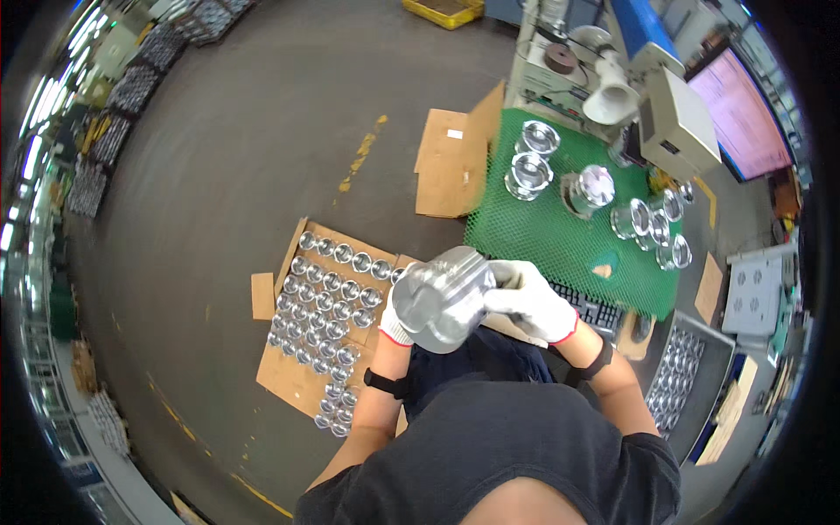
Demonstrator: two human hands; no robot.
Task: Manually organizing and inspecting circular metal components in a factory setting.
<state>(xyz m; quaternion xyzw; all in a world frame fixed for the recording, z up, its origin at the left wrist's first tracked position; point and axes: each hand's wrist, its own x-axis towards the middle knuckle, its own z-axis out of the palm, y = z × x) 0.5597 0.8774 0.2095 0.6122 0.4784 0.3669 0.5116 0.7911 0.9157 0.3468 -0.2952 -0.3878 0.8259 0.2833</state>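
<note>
A shiny metal piston [437, 302], with smooth hollows in its face and grooves round its side, is held up in front of my body. My right hand [529, 302], in a white glove with a red cuff, grips its right edge between thumb and fingers. From the left, my left hand [395, 325], gloved alike, holds the same piston; most of its fingers are hidden behind the metal. Beyond the hands, several similar parts stand on a green mesh mat [542, 232], among them a piston [528, 175] at the mat's left and a piston [595, 186] near its middle.
Rows of metal parts [324, 302] stand on flattened cardboard [289, 376] at lower left. An open cardboard box [446, 166] adjoins the mat. A keyboard [591, 311] and mouse [643, 328] lie by my right hand. Machinery [678, 122] and a screen [739, 114] rise behind.
</note>
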